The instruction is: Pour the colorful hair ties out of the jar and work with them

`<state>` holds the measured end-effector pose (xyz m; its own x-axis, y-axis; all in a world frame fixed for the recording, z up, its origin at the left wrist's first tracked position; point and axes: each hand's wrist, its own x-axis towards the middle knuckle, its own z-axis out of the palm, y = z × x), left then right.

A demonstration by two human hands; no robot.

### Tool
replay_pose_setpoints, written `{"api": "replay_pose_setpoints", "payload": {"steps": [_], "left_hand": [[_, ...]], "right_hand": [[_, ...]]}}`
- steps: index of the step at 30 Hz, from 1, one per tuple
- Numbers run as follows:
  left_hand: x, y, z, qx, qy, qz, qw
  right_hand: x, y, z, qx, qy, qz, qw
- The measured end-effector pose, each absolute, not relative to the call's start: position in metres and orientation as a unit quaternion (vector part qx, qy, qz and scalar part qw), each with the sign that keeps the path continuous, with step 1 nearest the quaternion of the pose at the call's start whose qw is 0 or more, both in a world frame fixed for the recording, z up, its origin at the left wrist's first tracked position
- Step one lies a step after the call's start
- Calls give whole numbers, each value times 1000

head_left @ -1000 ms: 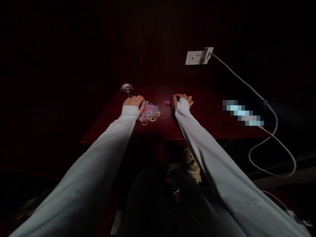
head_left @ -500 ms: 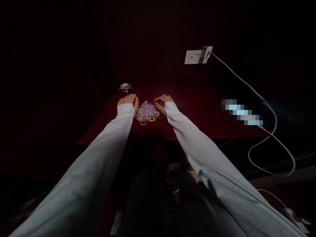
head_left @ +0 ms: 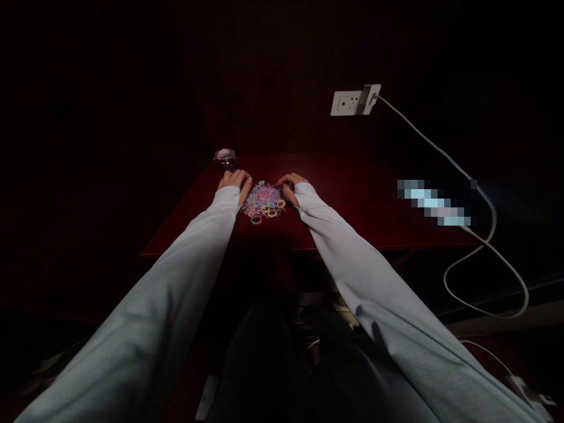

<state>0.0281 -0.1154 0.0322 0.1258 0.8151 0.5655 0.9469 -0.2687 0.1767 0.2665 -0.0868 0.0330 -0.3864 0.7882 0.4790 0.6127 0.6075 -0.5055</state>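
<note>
A dark red wooden table [head_left: 352, 226] fills the middle of the dim scene, its near edge running left to right and a dark wall behind its far edge. Two arms in pale grey long sleeves [head_left: 185, 276] reach from the near corners across that near edge toward the table's left part. A long white cable [head_left: 445, 154] drops from the wall on the far right, passes the table's right end and loops below it. On the right part of the table a pixelated pale blue patch [head_left: 434, 202] hides whatever lies there, so nothing can be read on it. A white rectangular wall socket plate [head_left: 343, 104] sits on the wall above the table, with a white plug block [head_left: 369, 97] pushed into its right end. Any marking on either is too small to read.

A loose pile of small pastel elastic rings [head_left: 263, 202], pink, lilac, yellow and green, lies on the table between the hands. The left hand [head_left: 235, 179] rests palm down, fingers spread loose and holding nothing, touching the pile's left edge. The right hand [head_left: 291, 183] arches over the pile's right edge with fingers bent downward. Whether its fingertips pinch a ring cannot be told. A small clear round jar with pink contents [head_left: 225, 157] stands just beyond the left hand, near the table's far left corner.
</note>
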Motion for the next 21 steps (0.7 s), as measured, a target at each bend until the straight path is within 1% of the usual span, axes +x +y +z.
{"api": "replay_pose_setpoints", "payload": {"steps": [6,9,11,15,18,21], "left_hand": [[26,-114,29,-747,-590,-293,93],[25,-110,28,-738,-598,-304,67],[23,-106,25,-735,-596,-320,42],[18,-99,19,-719,-579,-385,7],[10,-93,15,-714,-577,-396,15],[1,-85,13,-744,-558,-364,54]], "right_hand": [[268,-82,31,-424,-812,148,373],[269,-86,31,-429,-806,176,368],[269,-89,30,-429,-797,202,373],[266,-87,27,-388,-775,283,410],[263,-85,24,-367,-752,341,428],[260,-84,22,-357,-731,383,437]]}}
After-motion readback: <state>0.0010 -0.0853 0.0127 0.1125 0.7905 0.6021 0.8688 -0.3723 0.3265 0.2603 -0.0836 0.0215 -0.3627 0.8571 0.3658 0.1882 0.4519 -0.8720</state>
